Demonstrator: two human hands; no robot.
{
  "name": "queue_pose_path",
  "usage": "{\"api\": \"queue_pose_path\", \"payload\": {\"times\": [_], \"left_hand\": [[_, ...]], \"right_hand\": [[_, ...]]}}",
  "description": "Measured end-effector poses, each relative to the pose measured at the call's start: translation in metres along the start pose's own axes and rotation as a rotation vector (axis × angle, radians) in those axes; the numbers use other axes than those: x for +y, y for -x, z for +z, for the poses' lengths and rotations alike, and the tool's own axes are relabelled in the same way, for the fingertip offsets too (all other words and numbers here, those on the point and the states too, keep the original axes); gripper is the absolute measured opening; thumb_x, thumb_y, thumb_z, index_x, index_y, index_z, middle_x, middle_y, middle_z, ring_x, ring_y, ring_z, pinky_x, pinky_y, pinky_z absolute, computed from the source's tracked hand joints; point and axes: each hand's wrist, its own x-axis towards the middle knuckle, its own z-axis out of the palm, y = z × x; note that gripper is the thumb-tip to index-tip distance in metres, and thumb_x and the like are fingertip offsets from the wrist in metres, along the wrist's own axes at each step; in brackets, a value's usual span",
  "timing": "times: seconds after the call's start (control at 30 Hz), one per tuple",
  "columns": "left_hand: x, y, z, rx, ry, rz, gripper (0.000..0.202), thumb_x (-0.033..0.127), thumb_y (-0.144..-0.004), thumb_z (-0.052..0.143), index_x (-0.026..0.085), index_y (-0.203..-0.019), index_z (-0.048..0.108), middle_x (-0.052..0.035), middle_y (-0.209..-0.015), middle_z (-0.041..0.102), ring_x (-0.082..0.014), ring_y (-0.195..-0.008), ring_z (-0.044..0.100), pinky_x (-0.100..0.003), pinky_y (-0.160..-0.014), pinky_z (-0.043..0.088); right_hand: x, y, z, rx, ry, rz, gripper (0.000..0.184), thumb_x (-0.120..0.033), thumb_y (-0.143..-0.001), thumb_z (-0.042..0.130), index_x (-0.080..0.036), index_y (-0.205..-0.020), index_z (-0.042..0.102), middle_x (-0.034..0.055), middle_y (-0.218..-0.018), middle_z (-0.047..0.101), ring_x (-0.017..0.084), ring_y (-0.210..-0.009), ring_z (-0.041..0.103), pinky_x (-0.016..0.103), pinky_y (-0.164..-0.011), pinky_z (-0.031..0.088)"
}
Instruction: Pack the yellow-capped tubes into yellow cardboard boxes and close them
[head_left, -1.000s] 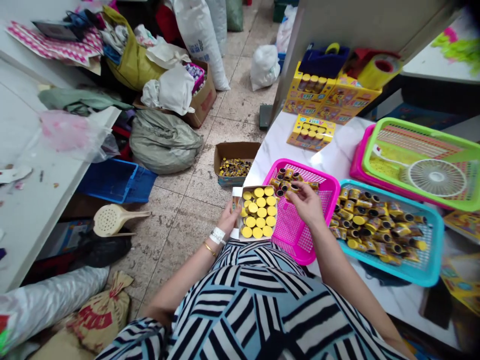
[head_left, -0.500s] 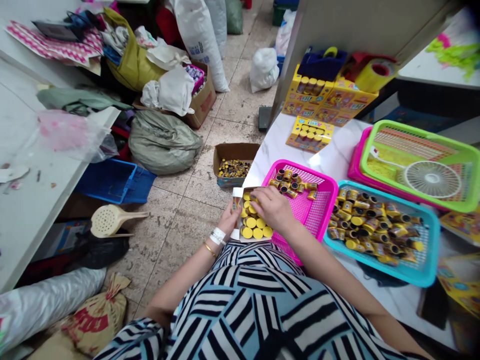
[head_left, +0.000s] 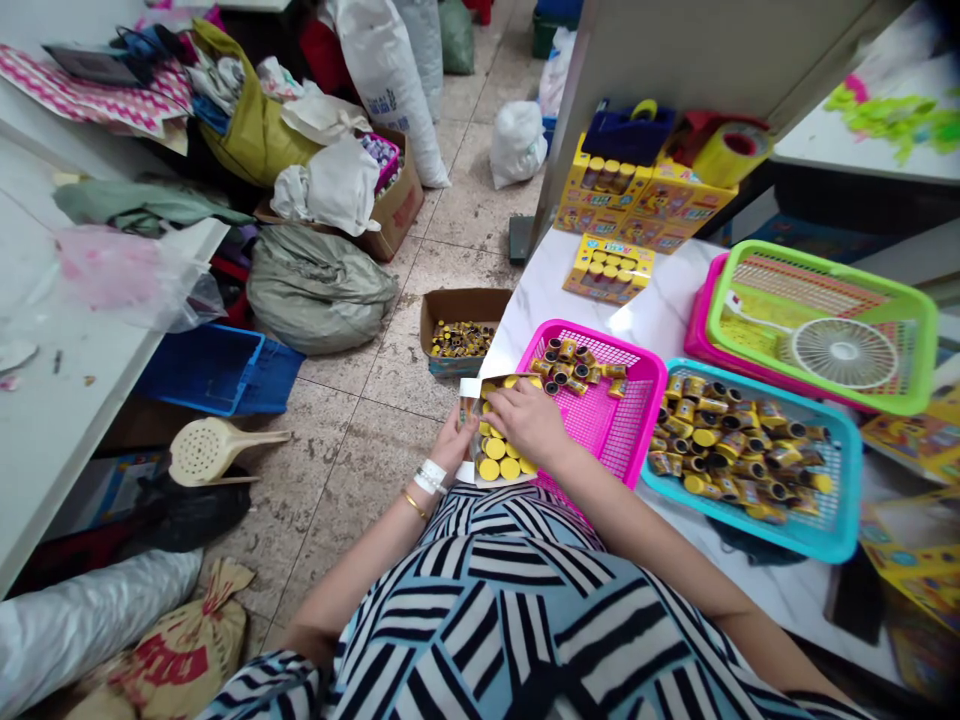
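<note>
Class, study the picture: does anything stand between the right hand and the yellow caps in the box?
Nothing visible does. The left hand holds the box open side up, and the right hand is directly over some of the yellow caps. What the right hand itself covers cannot be seen.

Open white-flapped box (head_left: pixel 470 388), yellow-topped cylinders (head_left: pixel 490 469) packed inside, side by side

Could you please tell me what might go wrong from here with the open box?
The left hand holds the open box near the white table, so a slip might spill the yellow-topped tubs. The right hand hides some of them, so a crooked one could go unnoticed.
</note>
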Motion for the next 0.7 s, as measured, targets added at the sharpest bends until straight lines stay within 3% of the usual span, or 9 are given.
{"api": "queue_pose_path", "payload": {"times": [0.1, 0.2, 0.23, 0.3, 0.37, 0.5, 0.6, 0.7], "left_hand": [[-0.002, -0.001, -0.002, -0.007, 0.025, -0.015, 0.07, 0.057, -0.076, 0.07, 0.022, -0.133, 0.052, -0.0111, -0.129, 0.063, -0.0272, -0.117, 0.06, -0.04, -0.104, 0.045], [-0.003, -0.001, -0.002, -0.021, 0.067, -0.049, 0.073, 0.058, -0.075, 0.071, 0.023, -0.135, 0.05, -0.0117, -0.131, 0.062, -0.0285, -0.115, 0.062, -0.042, -0.101, 0.047], [-0.004, -0.001, -0.002, -0.022, 0.078, -0.057, 0.074, 0.058, -0.074, 0.072, 0.023, -0.135, 0.049, -0.012, -0.13, 0.062, -0.0287, -0.114, 0.062, -0.042, -0.1, 0.048], [-0.005, -0.001, -0.002, -0.022, 0.091, -0.068, 0.075, 0.058, -0.073, 0.073, 0.022, -0.135, 0.048, -0.0124, -0.129, 0.063, -0.0287, -0.112, 0.063, -0.042, -0.098, 0.05], [-0.006, -0.001, -0.002, -0.017, 0.094, -0.069, 0.076, 0.056, -0.073, 0.073, 0.022, -0.136, 0.048, -0.0124, -0.129, 0.063, -0.0282, -0.111, 0.064, -0.041, -0.097, 0.05], [-0.009, -0.001, -0.002, -0.015, 0.095, -0.064, 0.072, 0.054, -0.074, 0.074, 0.023, -0.134, 0.05, -0.0119, -0.13, 0.063, -0.027, -0.112, 0.063, -0.04, -0.1, 0.048], [-0.009, -0.001, -0.003, -0.018, 0.086, -0.068, 0.069, 0.054, -0.074, 0.074, 0.022, -0.131, 0.053, -0.0117, -0.126, 0.064, -0.0265, -0.11, 0.064, -0.041, -0.1, 0.048], [-0.009, -0.001, -0.004, -0.01, 0.083, -0.052, 0.067, 0.053, -0.075, 0.074, 0.024, -0.131, 0.053, -0.0105, -0.125, 0.065, -0.0262, -0.108, 0.065, -0.04, -0.098, 0.049]], "right_hand": [[0.01, 0.007, -0.007, 0.114, -0.151, 0.07, 0.027, -0.036, -0.094, 0.054, -0.021, -0.111, 0.067, 0.0077, -0.11, 0.071, 0.022, -0.098, 0.06, 0.035, -0.086, 0.048], [0.033, 0.019, -0.013, 0.251, -0.169, 0.47, 0.029, -0.033, -0.096, 0.044, -0.019, -0.1, 0.069, 0.0079, -0.096, 0.073, 0.019, -0.089, 0.065, 0.032, -0.085, 0.049], [0.043, 0.023, -0.011, 0.219, -0.128, 0.642, 0.03, -0.036, -0.094, 0.045, -0.018, -0.095, 0.069, 0.0086, -0.09, 0.072, 0.02, -0.084, 0.066, 0.033, -0.081, 0.049], [0.065, 0.029, -0.001, 0.036, -0.045, 0.926, 0.036, -0.047, -0.089, 0.051, -0.017, -0.088, 0.07, 0.0111, -0.082, 0.072, 0.025, -0.081, 0.067, 0.035, -0.075, 0.05], [0.083, 0.031, 0.015, -0.159, -0.012, 1.094, 0.047, -0.059, -0.083, 0.054, -0.015, -0.091, 0.07, 0.0151, -0.085, 0.072, 0.03, -0.085, 0.068, 0.037, -0.075, 0.05], [0.107, 0.027, 0.044, -0.247, -0.033, 1.219, 0.063, -0.064, -0.084, 0.048, -0.012, -0.118, 0.06, 0.0197, -0.106, 0.07, 0.031, -0.097, 0.067, 0.036, -0.078, 0.051], [0.114, 0.029, 0.05, -0.288, -0.023, 1.202, 0.056, -0.054, -0.084, 0.053, -0.012, -0.121, 0.058, 0.0205, -0.109, 0.069, 0.032, -0.099, 0.066, 0.038, -0.08, 0.05], [0.115, 0.046, 0.047, -0.415, 0.056, 1.116, 0.053, -0.037, -0.078, 0.063, -0.007, -0.122, 0.057, 0.0247, -0.107, 0.067, 0.037, -0.104, 0.064, 0.044, -0.084, 0.049]]}}
